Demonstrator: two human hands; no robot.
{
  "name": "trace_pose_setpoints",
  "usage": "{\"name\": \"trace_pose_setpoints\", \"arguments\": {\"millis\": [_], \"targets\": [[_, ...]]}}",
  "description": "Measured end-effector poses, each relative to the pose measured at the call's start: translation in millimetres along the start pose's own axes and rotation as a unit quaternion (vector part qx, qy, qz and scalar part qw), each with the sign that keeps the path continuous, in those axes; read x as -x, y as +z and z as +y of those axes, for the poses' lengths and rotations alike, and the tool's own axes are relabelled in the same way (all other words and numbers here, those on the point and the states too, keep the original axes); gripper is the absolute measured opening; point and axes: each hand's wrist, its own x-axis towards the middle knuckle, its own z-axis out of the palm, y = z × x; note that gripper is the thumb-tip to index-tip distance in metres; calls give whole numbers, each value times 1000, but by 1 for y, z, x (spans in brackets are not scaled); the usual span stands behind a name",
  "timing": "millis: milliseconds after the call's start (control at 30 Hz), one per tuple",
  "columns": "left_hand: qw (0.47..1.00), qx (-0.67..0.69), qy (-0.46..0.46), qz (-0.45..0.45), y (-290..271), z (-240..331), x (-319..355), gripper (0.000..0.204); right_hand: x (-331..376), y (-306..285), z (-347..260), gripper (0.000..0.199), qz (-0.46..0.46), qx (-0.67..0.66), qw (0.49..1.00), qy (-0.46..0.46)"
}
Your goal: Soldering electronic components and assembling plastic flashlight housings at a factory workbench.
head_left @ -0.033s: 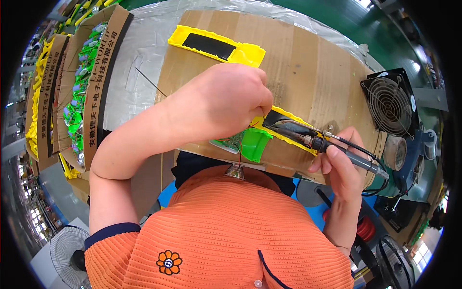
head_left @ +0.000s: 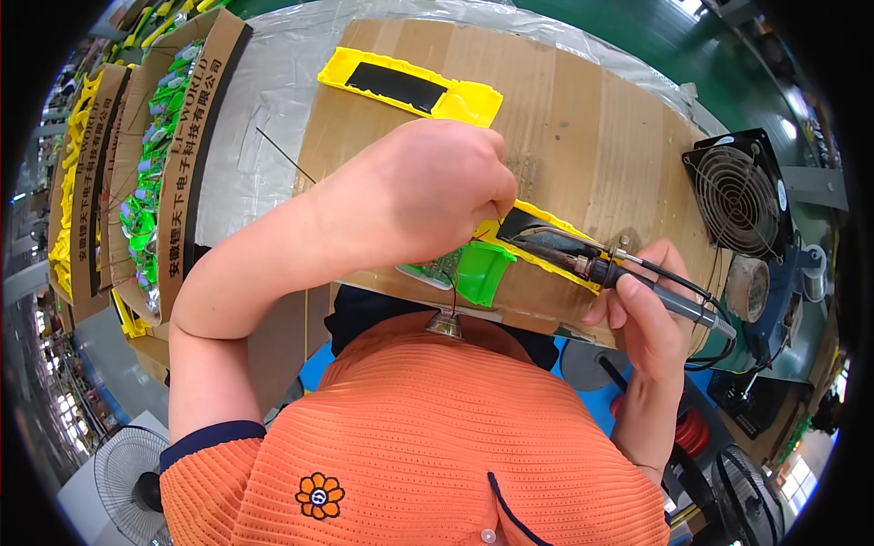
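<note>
In my right hand [head_left: 651, 318] is a soldering iron [head_left: 685, 308] with a metal feed tube along it. Its tip points left, over a yellow plastic casing half [head_left: 583, 276] lined with a black pad. My left hand [head_left: 442, 177] is closed in a pinch at that casing's left end, near the iron's tip; what its fingers hold is hidden. Below this hand lie a green plastic piece [head_left: 485, 275] and a partly covered circuit board [head_left: 426, 271]. Thin red and black wires run from there to a small round speaker [head_left: 444, 325] at the table's near edge.
Another yellow casing half [head_left: 473, 102] lies beyond my left hand on the cardboard sheet [head_left: 592, 118]. Cartons of green parts [head_left: 150, 182] and yellow parts [head_left: 68, 191] stand at left. A square black fan [head_left: 736, 196] stands at right, near the iron's cable.
</note>
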Motion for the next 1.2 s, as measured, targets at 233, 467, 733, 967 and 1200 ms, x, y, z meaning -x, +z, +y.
{"name": "trace_pose_setpoints", "arguments": {"millis": [233, 467, 733, 967, 1200], "targets": [[1000, -15, 3, 2, 1, 1, -1, 8, -1, 5, -5, 15, 0, 29, 999, 17], [1000, -22, 5, 7, 2, 3, -1, 8, -2, 8, -8, 13, 8, 38, 999, 28], [999, -34, 7, 2, 0, 4, -1, 8, -3, 6, -7, 13, 6, 31, 999, 26], [999, -44, 10, -2, 0, 4, -2, 8, -2, -5, 1, 13, -3, -29, 1000, 0], [998, -53, 7, -14, -2, 6, -3, 8, 1, -5, 2, 12, 2, -27, 999, -18]]}}
